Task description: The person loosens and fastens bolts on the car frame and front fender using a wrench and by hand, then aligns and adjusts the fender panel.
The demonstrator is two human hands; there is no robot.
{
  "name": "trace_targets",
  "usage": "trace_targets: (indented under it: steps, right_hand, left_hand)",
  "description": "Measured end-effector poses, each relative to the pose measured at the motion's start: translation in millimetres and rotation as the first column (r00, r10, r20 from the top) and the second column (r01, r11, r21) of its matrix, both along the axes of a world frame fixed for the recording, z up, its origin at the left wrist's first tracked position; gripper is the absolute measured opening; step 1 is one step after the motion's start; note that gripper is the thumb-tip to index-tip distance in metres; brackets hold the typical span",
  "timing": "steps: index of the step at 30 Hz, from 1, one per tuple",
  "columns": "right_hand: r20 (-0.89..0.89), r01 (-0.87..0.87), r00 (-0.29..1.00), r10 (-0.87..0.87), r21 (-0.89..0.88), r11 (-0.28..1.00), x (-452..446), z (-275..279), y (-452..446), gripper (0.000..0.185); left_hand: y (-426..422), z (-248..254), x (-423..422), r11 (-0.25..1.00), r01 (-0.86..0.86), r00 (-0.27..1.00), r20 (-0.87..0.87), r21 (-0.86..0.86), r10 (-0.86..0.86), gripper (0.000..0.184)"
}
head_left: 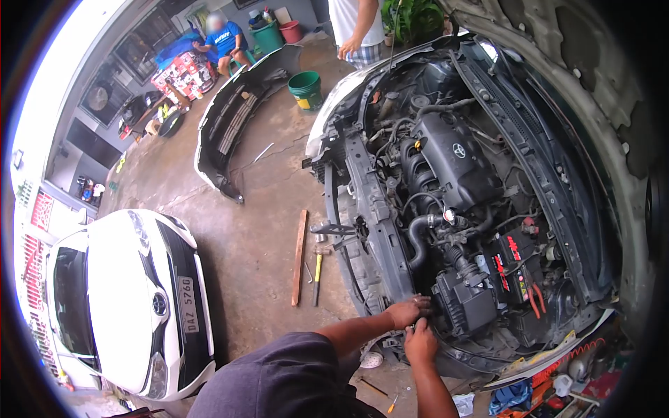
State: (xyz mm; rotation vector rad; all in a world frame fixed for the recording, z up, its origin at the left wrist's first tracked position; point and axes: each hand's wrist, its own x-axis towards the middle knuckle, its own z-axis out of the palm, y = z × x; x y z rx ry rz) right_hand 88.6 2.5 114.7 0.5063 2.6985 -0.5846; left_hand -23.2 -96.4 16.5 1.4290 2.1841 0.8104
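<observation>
Both hands are close together at the near front corner of the car's engine bay, beside the black air filter box (465,301). My left hand (410,312) reaches in over the end of the radiator support (390,261), its fingers bent. Just below it, my right hand (421,343) is closed, with a small dark, shiny piece showing at its fingertips. What either hand grips is too small and too hidden to name. The battery (517,268) sits further right, with red-handled pliers (536,299) lying by it. The engine cover (456,157) is behind.
On the floor lie a hammer (318,279), a wooden bar (300,258) and a screwdriver (393,403). A removed bumper (226,125) and a green bucket (305,92) are further back. A white car (129,299) stands left. One person (355,28) stands by the fender; another (226,42) sits.
</observation>
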Motion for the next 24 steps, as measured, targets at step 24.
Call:
trace_targets:
  steps: [24]
  right_hand:
    - [0.012,0.083,0.997,-0.082,-0.066,0.994,55,3,7,0.024]
  left_hand:
    - [-12,37,-36,0.943,-0.332,0.937,-0.119,0.001,0.330,0.044]
